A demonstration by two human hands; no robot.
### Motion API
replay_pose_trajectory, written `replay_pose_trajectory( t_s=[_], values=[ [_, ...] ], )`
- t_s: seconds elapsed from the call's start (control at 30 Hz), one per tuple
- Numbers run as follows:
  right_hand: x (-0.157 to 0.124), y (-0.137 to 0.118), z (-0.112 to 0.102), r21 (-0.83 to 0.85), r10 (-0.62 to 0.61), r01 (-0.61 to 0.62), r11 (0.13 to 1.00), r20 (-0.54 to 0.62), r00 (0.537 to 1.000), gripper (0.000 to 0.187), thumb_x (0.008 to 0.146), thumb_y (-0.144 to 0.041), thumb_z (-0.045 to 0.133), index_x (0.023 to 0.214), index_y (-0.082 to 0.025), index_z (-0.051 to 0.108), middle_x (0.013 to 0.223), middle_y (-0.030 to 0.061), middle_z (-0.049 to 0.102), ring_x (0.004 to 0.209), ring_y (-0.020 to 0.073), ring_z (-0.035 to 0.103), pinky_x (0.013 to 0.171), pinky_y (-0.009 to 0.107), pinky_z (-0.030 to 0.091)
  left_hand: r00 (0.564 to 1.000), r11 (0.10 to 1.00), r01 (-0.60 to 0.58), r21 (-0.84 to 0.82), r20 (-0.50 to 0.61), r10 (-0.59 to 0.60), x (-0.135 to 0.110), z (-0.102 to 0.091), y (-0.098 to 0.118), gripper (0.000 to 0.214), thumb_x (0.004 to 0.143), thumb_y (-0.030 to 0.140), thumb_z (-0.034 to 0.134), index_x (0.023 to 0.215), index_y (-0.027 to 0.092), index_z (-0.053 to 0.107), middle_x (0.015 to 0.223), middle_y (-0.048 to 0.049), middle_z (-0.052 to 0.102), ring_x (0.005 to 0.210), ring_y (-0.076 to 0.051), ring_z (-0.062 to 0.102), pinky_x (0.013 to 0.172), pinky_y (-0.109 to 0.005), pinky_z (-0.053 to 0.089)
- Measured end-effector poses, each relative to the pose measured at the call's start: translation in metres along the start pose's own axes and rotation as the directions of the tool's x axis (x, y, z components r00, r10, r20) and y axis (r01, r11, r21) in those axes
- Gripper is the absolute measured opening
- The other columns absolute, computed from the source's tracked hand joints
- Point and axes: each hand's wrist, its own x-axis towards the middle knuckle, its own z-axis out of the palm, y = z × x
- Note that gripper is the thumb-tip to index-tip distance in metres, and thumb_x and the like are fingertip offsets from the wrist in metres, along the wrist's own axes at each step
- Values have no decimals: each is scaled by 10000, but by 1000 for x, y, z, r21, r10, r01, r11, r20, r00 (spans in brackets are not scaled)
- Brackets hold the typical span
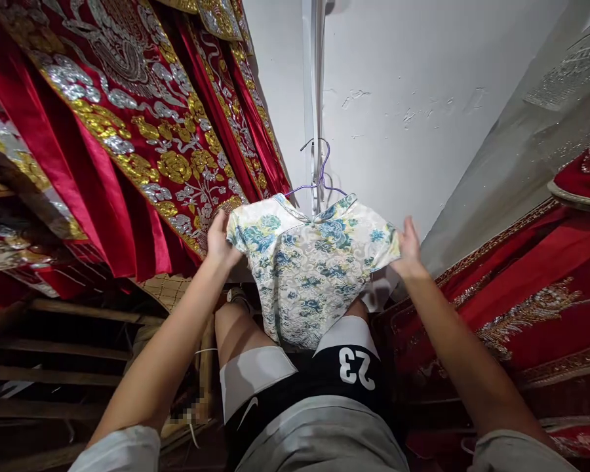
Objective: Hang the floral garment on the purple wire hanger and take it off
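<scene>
A short-sleeved cheongsam (pixel 312 275), white with blue, green and yellow flowers, hangs spread out in front of my legs. Its stand collar and piped slanting front opening face me. Inside its neck is a purple wire hanger (pixel 328 157), whose hook rises in front of a pale metal pole; I cannot tell if it rests on anything. At the sleeve on the left, my left hand (pixel 222 241) grips the cuff, part of its fingers hidden by cloth. My right hand (pixel 409 248) holds the opposite sleeve's edge, with fingertips pointing up and the thumb hidden.
Red costumes (pixel 162 131) with gold and silver embroidery hang on the left. More red beaded garments (pixel 531 314) are on the right, below a sheer sparkly cloth (pixel 565 85). A white wall (pixel 398 78) stands ahead behind the metal pole (pixel 313 78). Wooden slats (pixel 54 373) lie lower left.
</scene>
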Motion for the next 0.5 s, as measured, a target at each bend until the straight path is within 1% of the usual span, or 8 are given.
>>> replay_pose_trajectory(
  t_s=[0.03, 0.1, 0.13, 0.2, 0.27, 0.37, 0.43, 0.5],
  values=[
    [1, -2, -3, 47, 12, -12, 999, -12, 1000, 761, 898, -785, 357, 1215, -170, 675, 1091, 162, 741, 1127, 377, 673, 893, 526, 571, 1000, 1000, -5, -11, -19, 5, 3, -7, 6, 672, 956, 720, 328, 1056, 180, 715, 882, -77, 739, 870, -260, 693, 754, -391, 569],
    [3, -9, -8, 124, 32, -27, 992, -34, 999, 686, 847, -708, 507, 1228, -163, 674, 1066, 149, 754, 1112, 385, 685, 900, 531, 567, 997, 994, -67, 86, -37, 70, 9, -15, 20, 608, 908, 707, 431, 950, 180, 730, 823, -71, 729, 804, -245, 675, 692, -342, 534],
    [4, -14, -10, 146, 38, -31, 989, -44, 998, 637, 812, -639, 590, 1230, -166, 676, 1056, 137, 758, 1100, 384, 692, 902, 526, 568, 992, 972, -123, 201, -16, 128, 11, -16, 28, 562, 895, 677, 482, 903, 173, 731, 809, -71, 721, 782, -232, 661, 677, -320, 512],
    [8, -23, -10, 159, 41, -30, 987, -63, 997, 587, 781, -556, 650, 1222, -170, 686, 1029, 126, 764, 1071, 384, 703, 896, 524, 574, 967, 858, -251, 448, 81, 241, 14, -10, 44, 500, 891, 616, 536, 870, 158, 735, 803, -72, 713, 770, -215, 634, 685, -296, 477],
    [13, -30, -9, 159, 28, -14, 987, -84, 996, 595, 812, -594, 610, 1215, -165, 696, 993, 136, 764, 1046, 389, 707, 880, 536, 580, 934, 703, -355, 616, 204, 293, 16, 3, 57, 479, 891, 586, 559, 968, 149, 741, 861, -78, 726, 805, -222, 625, 730, -300, 467],
    [21, -36, -12, 108, -39, 51, 993, -104, 994, 683, 842, -691, 541, 1253, -165, 682, 969, 149, 756, 1039, 395, 703, 865, 555, 582, 883, 528, -464, 711, 328, 335, 24, 28, 70, 538, 891, 563, 561, 1209, 146, 678, 1079, -117, 726, 936, -272, 627, 827, -353, 472],
    [19, -39, -16, 70, -83, 90, 993, -105, 991, 747, 841, -743, 509, 1303, -175, 654, 986, 152, 751, 1046, 396, 698, 857, 564, 580, 857, 470, -504, 725, 355, 373, 33, 44, 75, 522, 908, 520, 534, 1257, 148, 642, 1149, -136, 699, 1012, -299, 612, 895, -397, 459],
    [6, -44, -18, 61, -89, 95, 994, -97, 991, 797, 841, -771, 476, 1358, -182, 618, 1010, 158, 747, 1056, 401, 695, 849, 572, 576, 846, 461, -512, 725, 334, 414, 41, 59, 75, 427, 915, 445, 523, 1205, 155, 643, 1104, -133, 685, 1016, -297, 597, 931, -422, 438]
  ],
)
